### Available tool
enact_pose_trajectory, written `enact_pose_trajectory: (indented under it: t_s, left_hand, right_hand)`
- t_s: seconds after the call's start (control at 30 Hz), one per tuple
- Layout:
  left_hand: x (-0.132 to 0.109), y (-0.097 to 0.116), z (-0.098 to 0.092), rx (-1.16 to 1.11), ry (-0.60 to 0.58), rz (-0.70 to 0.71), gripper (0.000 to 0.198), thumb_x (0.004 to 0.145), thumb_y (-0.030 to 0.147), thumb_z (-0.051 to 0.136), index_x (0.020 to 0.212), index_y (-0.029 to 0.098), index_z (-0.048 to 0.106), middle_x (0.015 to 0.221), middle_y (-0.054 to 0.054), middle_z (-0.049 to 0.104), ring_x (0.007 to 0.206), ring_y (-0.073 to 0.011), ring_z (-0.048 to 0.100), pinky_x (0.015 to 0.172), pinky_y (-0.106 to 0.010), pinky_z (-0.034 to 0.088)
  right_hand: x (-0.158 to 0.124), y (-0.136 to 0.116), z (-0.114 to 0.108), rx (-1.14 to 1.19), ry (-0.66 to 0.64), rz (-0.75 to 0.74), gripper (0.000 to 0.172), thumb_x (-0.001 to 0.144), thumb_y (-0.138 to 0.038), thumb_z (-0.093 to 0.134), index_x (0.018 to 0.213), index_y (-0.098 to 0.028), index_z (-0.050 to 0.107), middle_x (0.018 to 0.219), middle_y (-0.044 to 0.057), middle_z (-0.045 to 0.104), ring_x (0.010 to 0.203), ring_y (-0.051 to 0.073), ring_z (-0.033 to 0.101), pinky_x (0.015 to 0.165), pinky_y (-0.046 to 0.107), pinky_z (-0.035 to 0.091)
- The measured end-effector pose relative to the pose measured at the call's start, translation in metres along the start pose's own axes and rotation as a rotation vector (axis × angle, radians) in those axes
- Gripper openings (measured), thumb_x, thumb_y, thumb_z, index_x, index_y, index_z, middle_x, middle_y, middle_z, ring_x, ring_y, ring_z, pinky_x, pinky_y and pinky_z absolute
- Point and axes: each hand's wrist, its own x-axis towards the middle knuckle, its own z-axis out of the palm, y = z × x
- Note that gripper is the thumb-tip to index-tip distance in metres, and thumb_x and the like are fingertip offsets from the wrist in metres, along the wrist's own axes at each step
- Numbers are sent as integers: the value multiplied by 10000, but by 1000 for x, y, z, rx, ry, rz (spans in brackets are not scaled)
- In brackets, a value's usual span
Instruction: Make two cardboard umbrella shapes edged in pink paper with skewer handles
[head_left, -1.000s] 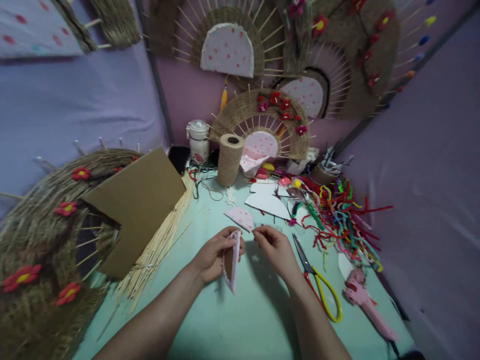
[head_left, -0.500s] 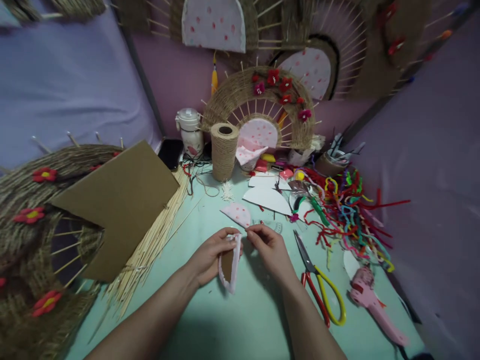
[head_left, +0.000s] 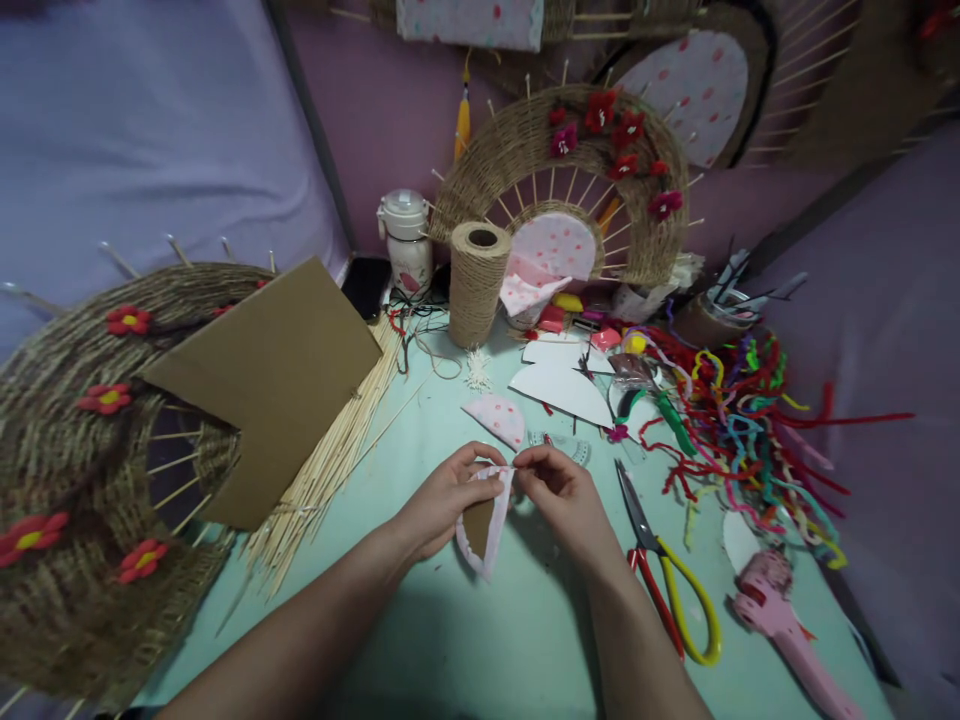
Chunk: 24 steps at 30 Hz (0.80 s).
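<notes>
Left of the scissors [head_left: 664,570], my left hand [head_left: 442,500] grips the cardboard piece [head_left: 480,522], my right hand [head_left: 571,500] pinches its fabric edge; covering seems half done.

Mint table [head_left: 465,640] bore twine spool [head_left: 478,268]; skewers [head_left: 330,470] left of spool, scissors [head_left: 660,560] right, nearer.

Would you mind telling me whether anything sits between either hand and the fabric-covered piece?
Nothing visible does: the left hand and the right hand both pinch the fabric-covered piece at its top edge. The scissors lie apart, to the right of the right hand.
</notes>
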Motion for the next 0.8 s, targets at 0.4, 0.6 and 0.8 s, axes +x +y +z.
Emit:
enact_pose_trajectory:
  t_s: [0.4,0.6,0.8]
  left_hand:
    - [-4,5,5,59,74,85,283,685,229,741,912,180,580,752,17,585,635,-93,533,591,-201,376]
    - [-3,5,5,-16,117,132,325,661,257,760,919,189,575,763,19,594,626,-94,545,590,-202,385]
    - [-1,6,5,-72,238,291,325,677,268,740,922,207,536,755,32,588,638,-100,550,616,-209,397]
  right_hand:
    - [-1,-1,4,-8,-60,-39,141,771,-293,619,872,-196,604,797,21,615,715,149,570,648,261,464]
    - [0,-2,11,47,-47,-2,218,719,-333,650,870,-203,560,754,-1,574,664,137,542,601,248,446]
    - [-6,1,19,-12,-156,18,171,730,-308,645,815,-201,543,698,-26,539,643,131,517,602,245,425]
